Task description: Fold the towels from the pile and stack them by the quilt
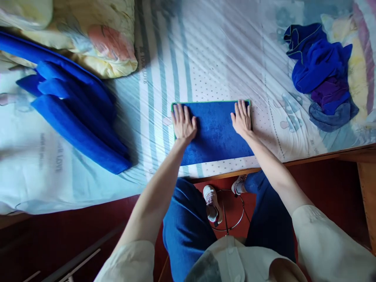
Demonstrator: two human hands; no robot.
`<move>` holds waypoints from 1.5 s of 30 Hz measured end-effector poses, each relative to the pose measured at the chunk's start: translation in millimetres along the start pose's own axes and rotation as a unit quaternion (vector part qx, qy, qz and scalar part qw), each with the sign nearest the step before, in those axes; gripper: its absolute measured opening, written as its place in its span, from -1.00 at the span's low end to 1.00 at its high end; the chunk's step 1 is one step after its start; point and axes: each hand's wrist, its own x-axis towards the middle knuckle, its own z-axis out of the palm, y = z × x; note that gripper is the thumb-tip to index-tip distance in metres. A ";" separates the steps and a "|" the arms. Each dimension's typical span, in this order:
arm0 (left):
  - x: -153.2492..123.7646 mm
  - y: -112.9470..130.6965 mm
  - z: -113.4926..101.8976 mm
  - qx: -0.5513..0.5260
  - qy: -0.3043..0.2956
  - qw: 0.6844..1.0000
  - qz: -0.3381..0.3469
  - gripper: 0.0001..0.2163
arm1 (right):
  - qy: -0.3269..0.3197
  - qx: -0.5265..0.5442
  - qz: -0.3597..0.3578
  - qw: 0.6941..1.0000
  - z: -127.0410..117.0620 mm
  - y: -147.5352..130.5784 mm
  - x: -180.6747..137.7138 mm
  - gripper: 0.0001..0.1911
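A blue cloth [217,135] with a green edge lies flat on the bed, folded into a rectangle near the front edge. My left hand [184,123] rests on its left end, fingers stretched out and the palm down. On the right end lies my right hand [242,119], also flat with its fingers extended along the far corner. Neither hand grips the cloth; both press on its top surface.
A larger crumpled blue cloth [79,113] lies to the left beside a yellow patterned pillow [117,47]. At the right sits a heap of blue and purple cloths [323,74]. The bed sheet [223,74] is striped and dotted. Below is a red floor [249,211].
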 end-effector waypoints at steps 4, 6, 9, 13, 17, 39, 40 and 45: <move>-64.9 43.3 27.1 -0.014 -0.099 0.992 0.082 -0.33 | -0.066 0.010 -0.098 0.993 14.2 -50.1 -62.0 -0.26; -98.1 49.2 30.2 0.004 -0.098 0.994 0.057 -0.36 | -0.081 0.013 -0.087 0.993 12.8 -52.3 -95.4 -0.30; -128.5 36.1 13.0 0.036 -0.072 0.997 -0.008 -0.36 | -0.049 0.004 0.002 0.999 -6.6 -26.4 -128.6 -0.34; -142.6 7.9 -29.8 0.063 -0.092 0.991 -0.075 -0.36 | -0.048 0.012 0.057 0.997 -45.3 14.8 -148.9 -0.38; -160.4 -9.5 -62.2 0.057 -0.125 0.983 -0.121 -0.40 | -0.079 0.072 0.085 0.991 -73.7 34.1 -170.3 -0.41; -168.4 -49.0 -71.6 -0.271 -0.127 0.920 -0.254 -0.46 | -0.111 0.346 0.384 0.849 -68.7 45.6 -172.5 -0.74; -168.6 -51.6 -71.0 -0.284 -0.118 0.918 -0.251 -0.43 | -0.112 0.349 0.388 0.846 -67.6 46.5 -171.4 -0.72; -168.7 -58.7 -67.7 -0.306 -0.109 0.915 -0.240 -0.39 | -0.127 0.373 0.376 0.838 -66.8 52.0 -170.6 -0.73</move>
